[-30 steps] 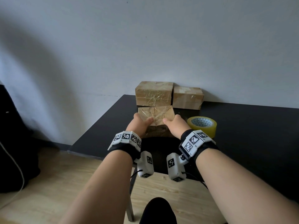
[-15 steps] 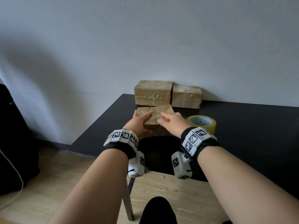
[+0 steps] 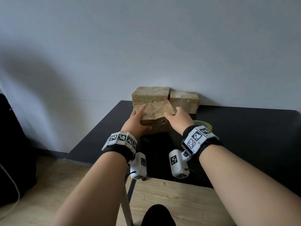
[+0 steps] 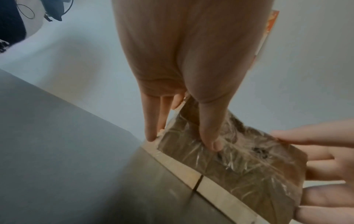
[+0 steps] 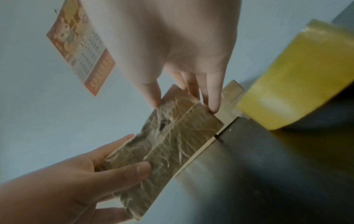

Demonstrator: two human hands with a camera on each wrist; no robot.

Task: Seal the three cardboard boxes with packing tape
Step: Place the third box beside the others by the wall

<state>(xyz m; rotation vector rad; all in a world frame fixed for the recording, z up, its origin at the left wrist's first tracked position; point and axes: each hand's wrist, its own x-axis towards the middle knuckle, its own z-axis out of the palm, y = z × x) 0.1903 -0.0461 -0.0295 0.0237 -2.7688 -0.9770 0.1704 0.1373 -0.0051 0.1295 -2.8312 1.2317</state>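
I hold a small cardboard box (image 3: pixel 154 111) wrapped in crinkled clear tape off the table, between both hands. My left hand (image 3: pixel 141 118) grips its left end, thumb on the near face. My right hand (image 3: pixel 171 114) grips its right end; the fingers (image 5: pixel 212 97) curl over the far edge. The box (image 4: pixel 239 163) hangs just in front of two other taped boxes, a larger one (image 3: pixel 149 95) and a smaller one (image 3: pixel 184 99), both against the wall. A yellowish tape roll (image 3: pixel 202 124) lies on the table, partly hidden behind my right wrist, and shows large in the right wrist view (image 5: pixel 296 75).
The black table (image 3: pixel 244 136) runs off to the right; its front edge is near my wrists. A pale wall stands right behind the boxes, with a calendar (image 5: pixel 80 45) hanging on it. A dark bag (image 3: pixel 13 152) sits on the wooden floor at left.
Both hands have lifted the taped box off the table and carried it away from me, up to the two boxes at the wall. The tape roll has not moved.
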